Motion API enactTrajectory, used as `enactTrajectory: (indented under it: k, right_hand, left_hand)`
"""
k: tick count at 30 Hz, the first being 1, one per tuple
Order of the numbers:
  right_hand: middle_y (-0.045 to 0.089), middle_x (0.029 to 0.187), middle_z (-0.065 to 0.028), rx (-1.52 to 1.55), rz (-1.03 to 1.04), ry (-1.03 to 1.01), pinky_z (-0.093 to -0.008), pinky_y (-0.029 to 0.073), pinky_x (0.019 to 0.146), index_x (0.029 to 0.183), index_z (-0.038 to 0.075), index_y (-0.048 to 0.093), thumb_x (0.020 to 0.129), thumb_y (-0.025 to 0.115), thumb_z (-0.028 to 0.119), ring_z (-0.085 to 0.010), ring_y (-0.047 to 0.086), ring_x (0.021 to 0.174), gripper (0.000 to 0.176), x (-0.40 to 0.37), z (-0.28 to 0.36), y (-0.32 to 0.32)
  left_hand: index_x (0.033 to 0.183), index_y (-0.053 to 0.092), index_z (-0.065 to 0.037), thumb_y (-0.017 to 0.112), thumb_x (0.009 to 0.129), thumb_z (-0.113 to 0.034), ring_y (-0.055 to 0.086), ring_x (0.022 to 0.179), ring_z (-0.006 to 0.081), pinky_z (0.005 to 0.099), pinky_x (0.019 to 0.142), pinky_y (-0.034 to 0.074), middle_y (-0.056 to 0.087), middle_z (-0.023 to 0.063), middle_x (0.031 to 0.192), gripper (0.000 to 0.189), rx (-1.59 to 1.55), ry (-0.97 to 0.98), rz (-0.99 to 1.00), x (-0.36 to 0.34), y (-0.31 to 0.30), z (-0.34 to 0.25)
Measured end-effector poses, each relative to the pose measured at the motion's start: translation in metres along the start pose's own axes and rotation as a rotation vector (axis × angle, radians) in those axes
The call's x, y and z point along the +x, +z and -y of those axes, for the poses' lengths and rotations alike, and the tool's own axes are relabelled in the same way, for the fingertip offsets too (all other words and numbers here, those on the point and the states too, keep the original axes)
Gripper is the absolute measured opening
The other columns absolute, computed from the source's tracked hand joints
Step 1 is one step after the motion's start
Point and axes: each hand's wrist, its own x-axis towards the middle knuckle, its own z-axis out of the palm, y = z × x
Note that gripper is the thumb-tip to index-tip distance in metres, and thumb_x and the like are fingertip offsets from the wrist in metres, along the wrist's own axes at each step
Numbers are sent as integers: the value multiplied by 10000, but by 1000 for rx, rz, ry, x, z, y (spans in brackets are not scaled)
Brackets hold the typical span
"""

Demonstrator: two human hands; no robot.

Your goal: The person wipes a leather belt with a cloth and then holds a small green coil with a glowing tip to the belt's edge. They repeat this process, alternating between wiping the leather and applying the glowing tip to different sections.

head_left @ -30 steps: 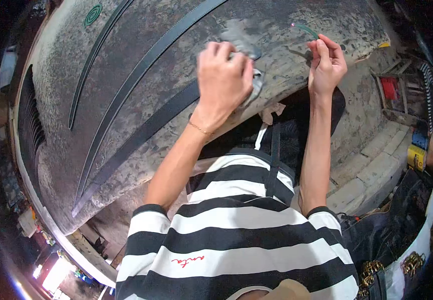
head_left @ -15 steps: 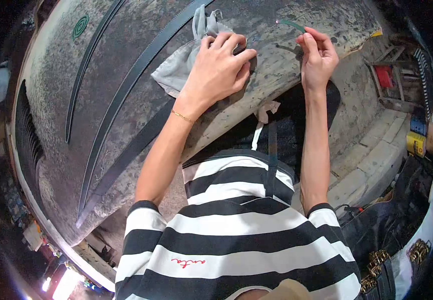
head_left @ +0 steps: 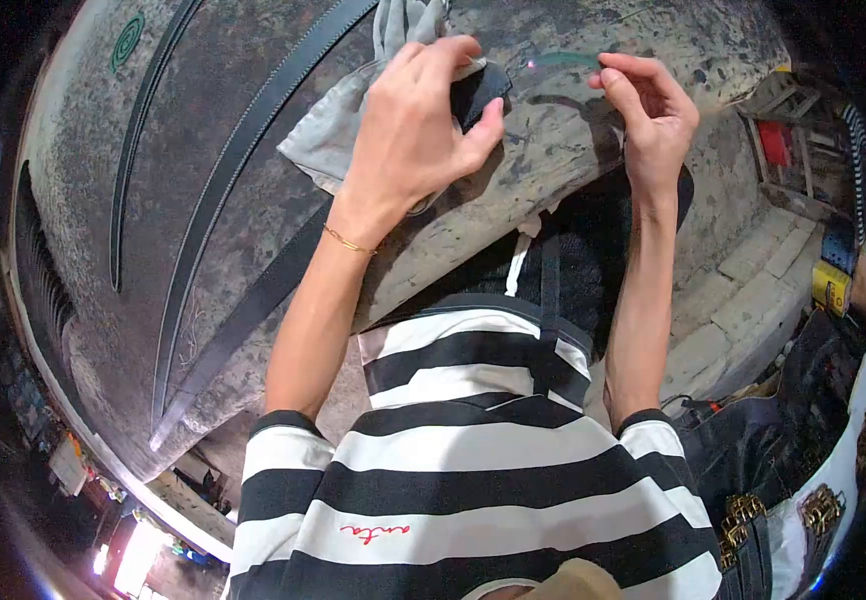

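In my right hand (head_left: 658,115), thumb and forefinger pinch a short curved green piece of mosquito coil (head_left: 565,58). Its far tip shows a small pinkish glow and points left, toward my other hand. My left hand (head_left: 418,125) is curled around the end of a black leather belt (head_left: 481,95), thumb below and fingers above. A crumpled grey cloth (head_left: 325,125) lies against the back and left side of that hand. The belt's lower part runs from under my wrist toward the lower left.
Another black stitched belt (head_left: 243,165) curves across the worn, stained work surface (head_left: 523,170), with a narrower strap (head_left: 143,140) farther left. A green mosquito coil (head_left: 127,42) lies at the upper left. Rightward are a wooden frame (head_left: 803,150), a yellow box (head_left: 831,288) and belts with gold buckles (head_left: 743,525).
My left hand has turned and its thumb and forefinger have spread, exposing more of the dark belt end. The glowing coil tip has come lower and left, closer to it.
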Motion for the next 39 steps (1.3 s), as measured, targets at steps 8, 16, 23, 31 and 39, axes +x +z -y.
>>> enactTrajectory:
  k: [8, 16, 23, 31, 39]
  right_hand:
    - [708, 909, -77, -101, 71, 14, -221, 493, 769, 1042, -23, 695, 896, 667, 17, -128, 677, 851, 154, -2, -10, -9]
    - [703, 933, -83, -114, 95, 18, -243, 506, 789, 1048, -29, 691, 896, 666, 11, -145, 678, 861, 160, -2, -12, -8]
    - [701, 947, -87, -101, 120, -18, -246, 505, 800, 1050, -33, 690, 891, 672, 10, -145, 678, 873, 166, -1, -3, -1]
    - [717, 896, -80, -96, 112, -34, -252, 508, 789, 997, -18, 714, 874, 680, 18, -141, 683, 844, 133, 0, 2, 3]
    - [715, 888, -78, -91, 99, -30, -249, 502, 782, 994, -16, 715, 875, 678, 18, -133, 671, 837, 129, 2, 0, 2]
  left_hand:
    - [1019, 609, 11, 772, 737, -181, 680, 854, 288, 351, 782, 541, 672, 158, 934, 378, -5, -42, 16, 1, -1, 1]
    - [1005, 609, 8, 773, 738, -181, 681, 848, 289, 353, 776, 541, 672, 155, 923, 366, -2, -11, -3, 0, 0, 3]
    - [1016, 609, 10, 770, 742, -183, 680, 858, 296, 359, 780, 541, 668, 161, 943, 372, -22, -15, -7, 0, 1, 3]
    - [1021, 610, 13, 770, 735, -178, 677, 871, 297, 357, 796, 539, 666, 163, 947, 379, -14, -25, 8, 1, -1, 0]
    - [1020, 607, 13, 767, 733, -175, 675, 877, 295, 355, 800, 538, 664, 159, 950, 379, -12, -19, 7, 0, 0, 2]
